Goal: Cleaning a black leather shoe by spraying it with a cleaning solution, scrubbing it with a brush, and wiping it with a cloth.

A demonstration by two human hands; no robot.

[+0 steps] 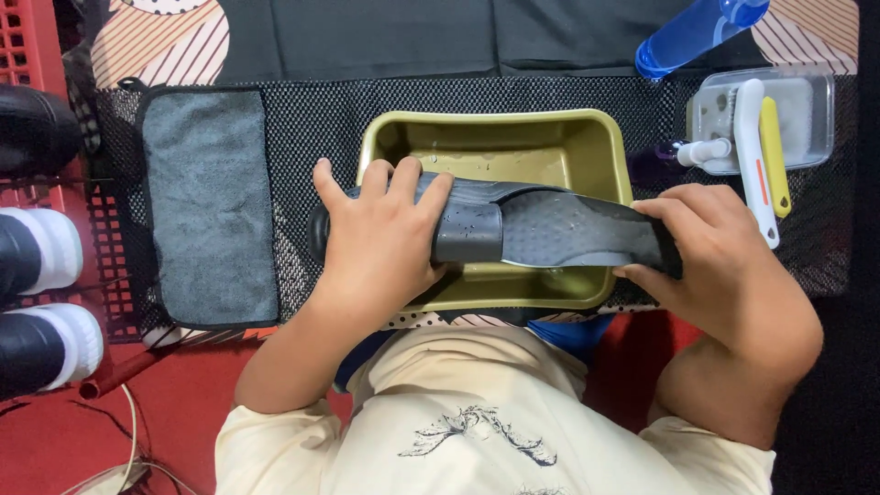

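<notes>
I have both hands on a dark shoe (532, 229), sole up and wet, lying lengthwise over an olive-green tub (495, 137). My left hand (380, 243) lies over the heel end, its fingers (403, 183) spread and curled down over the shoe. My right hand (724, 257) has the toe end, fingers clamped around it. The tub sits on a black mesh mat (312, 119), with a grey cloth (211, 202) laid flat well to the left. Beyond my right hand a clear tray (811, 115) holds a white brush (753, 156) and a yellow tool (775, 156); a blue bottle (692, 32) lies behind it. Black-and-white shoes (41, 293) wait at the far left.
</notes>
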